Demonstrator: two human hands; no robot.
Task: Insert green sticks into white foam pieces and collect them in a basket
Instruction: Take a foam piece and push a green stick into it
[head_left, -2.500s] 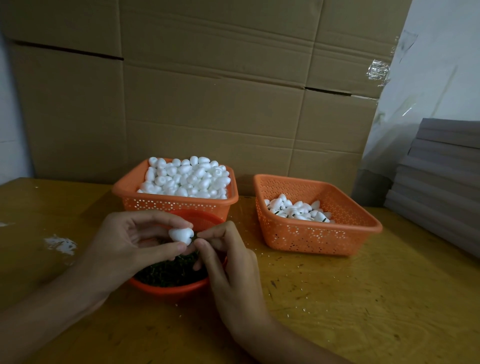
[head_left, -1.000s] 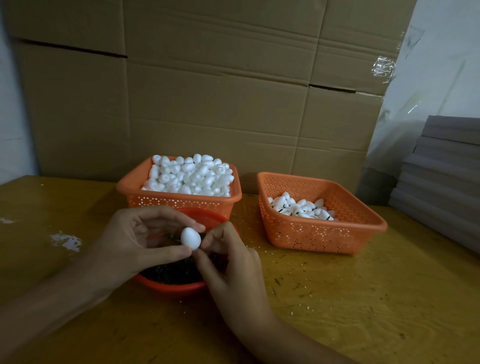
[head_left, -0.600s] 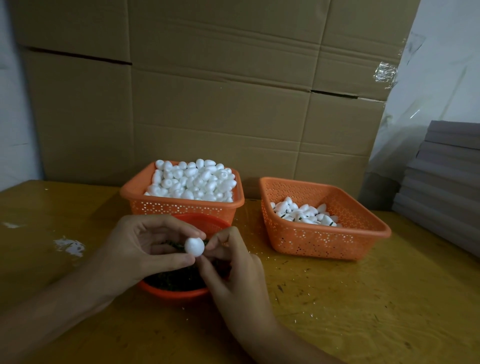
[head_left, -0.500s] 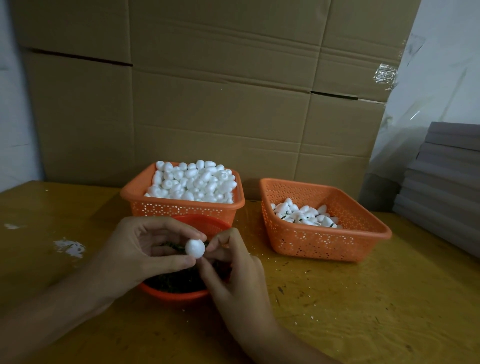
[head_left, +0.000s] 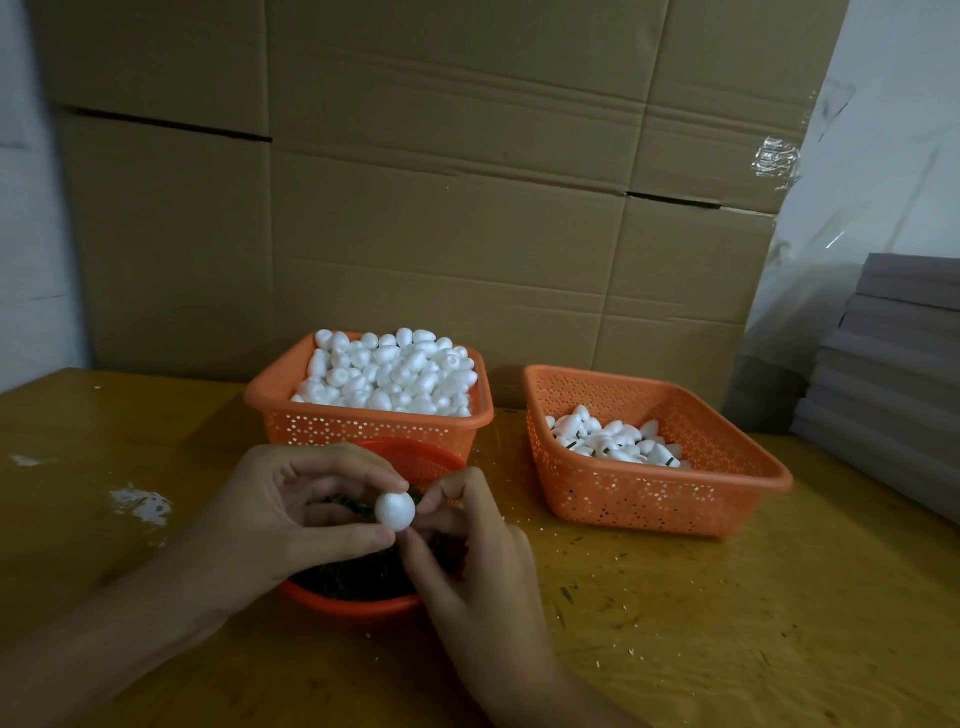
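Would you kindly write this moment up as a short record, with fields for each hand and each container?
left hand: pinches white egg-shaped foam piece
right hand: thumb and forefinger pinch the foam piece's right side; any stick there is hidden
round orange plastic bowl: under both hands, holds dark green sticks
left orange perforated plastic basket: heaped with plain foam pieces
right orange perforated plastic basket: partly filled; some pieces show green sticks
yellow wooden table: scattered crumbs
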